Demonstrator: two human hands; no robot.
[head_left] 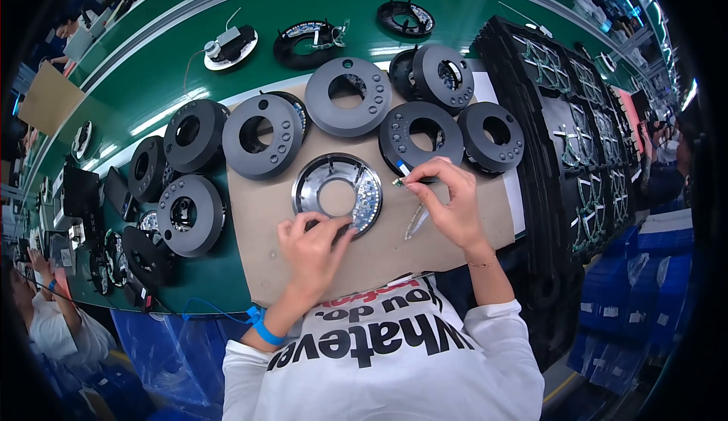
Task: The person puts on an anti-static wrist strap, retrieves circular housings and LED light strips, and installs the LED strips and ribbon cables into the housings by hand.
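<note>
The left hand [312,245] pinches the rim of a shiny silver metal ring plate [338,192] lying on the brown cardboard mat [379,250]. The right hand [447,201] grips a small blue-tipped tool [402,168]. Grey plastic ring housings [262,134] surround them on the green workbench [167,72]; blue crates [644,284] stand right.

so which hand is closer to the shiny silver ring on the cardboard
Left. The left hand touches the silver ring's lower edge; the right hand is off to its right, holding a small part.

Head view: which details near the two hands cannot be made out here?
- Small part pinched by right hand: too small to identify.
- Shiny ring plate, near edge: covered by left hand fingers.
- Cardboard mat, near edge: hidden by the person's shirt.
</note>
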